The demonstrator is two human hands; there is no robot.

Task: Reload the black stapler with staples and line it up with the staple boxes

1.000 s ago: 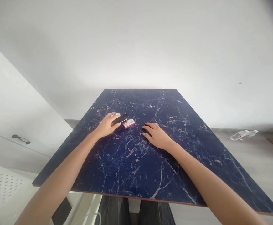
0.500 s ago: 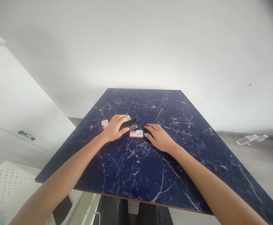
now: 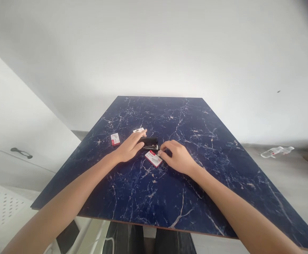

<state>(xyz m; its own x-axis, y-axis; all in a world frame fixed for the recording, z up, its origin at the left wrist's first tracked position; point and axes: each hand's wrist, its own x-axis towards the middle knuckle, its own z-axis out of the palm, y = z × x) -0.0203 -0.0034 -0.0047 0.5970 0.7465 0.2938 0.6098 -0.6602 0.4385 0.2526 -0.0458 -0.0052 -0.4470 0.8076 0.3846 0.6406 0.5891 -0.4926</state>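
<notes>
A black stapler (image 3: 152,141) lies on the blue marbled table, its silvery inner rail showing. My left hand (image 3: 129,146) lies over its left end, thumb on the near side and fingers on the far side. Just below the stapler, a red-and-white small box (image 3: 154,158) lies at a slant. My right hand (image 3: 177,155) is curled with thumb and fingertips together, close by the stapler's right end and the box's edge. What the fingertips pinch, if anything, is too small to tell. A white card-like piece (image 3: 138,130) shows partly behind my left fingers.
A second red-and-white box (image 3: 115,139) lies left of my left hand on the table (image 3: 180,197). A white cabinet (image 3: 16,116) stands at left. A clear plastic item (image 3: 277,152) lies on the floor at right. A pale wall rises behind.
The box by the stapler has turned to a slant. My right hand has moved slightly left and its fingers have curled together. The stapler has turned to lie more level.
</notes>
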